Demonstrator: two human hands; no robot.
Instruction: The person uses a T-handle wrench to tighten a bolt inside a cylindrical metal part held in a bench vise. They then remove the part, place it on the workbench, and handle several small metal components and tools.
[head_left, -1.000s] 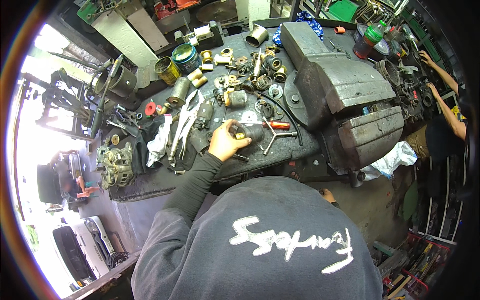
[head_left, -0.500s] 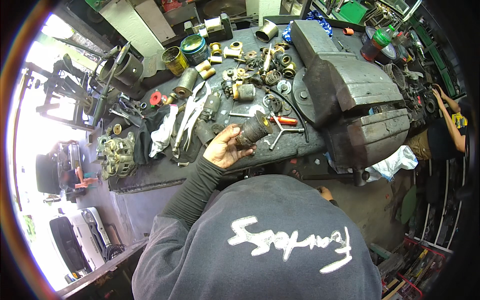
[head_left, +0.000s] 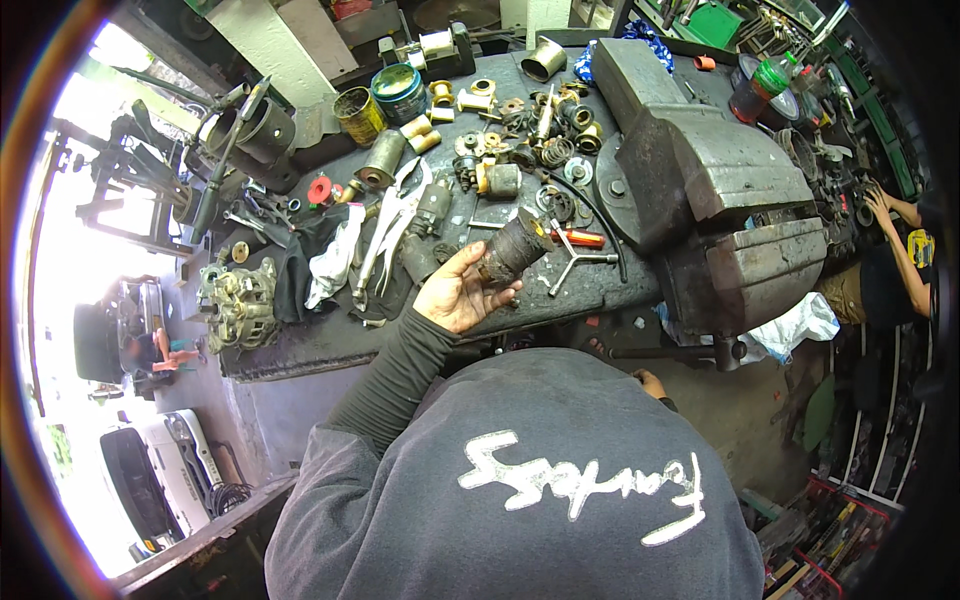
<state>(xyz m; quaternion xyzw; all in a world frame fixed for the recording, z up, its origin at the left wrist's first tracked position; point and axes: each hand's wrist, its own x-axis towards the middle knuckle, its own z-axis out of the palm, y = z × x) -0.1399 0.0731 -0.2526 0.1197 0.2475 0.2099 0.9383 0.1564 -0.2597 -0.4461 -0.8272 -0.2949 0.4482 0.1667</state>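
Observation:
My left hand [head_left: 458, 292] is raised at the near edge of the workbench, palm up. Its thumb and fingers close round a dark, grimy spool-shaped part [head_left: 514, 250], tilted up to the right, with a yellow spot near its upper end. Just beyond it lie a T-shaped wrench [head_left: 575, 262] and a red-handled screwdriver [head_left: 580, 238]. Large locking pliers [head_left: 390, 225] rest to the left among metal cylinders. Only a small bit of my right hand [head_left: 649, 384] shows past the dark jacket; its fingers are hidden.
A big bench vise [head_left: 725, 200] fills the bench's right side. Several brass bushings, springs and gears lie behind the spool. An alternator-like metal housing [head_left: 240, 308] sits at the left edge. A co-worker's hands [head_left: 878, 208] are over parts at far right; a bottle [head_left: 765, 85] stands behind.
The spool-shaped part has risen slightly and turned a little in my left hand. The view has shifted a bit, so the bench things appear slightly further right.

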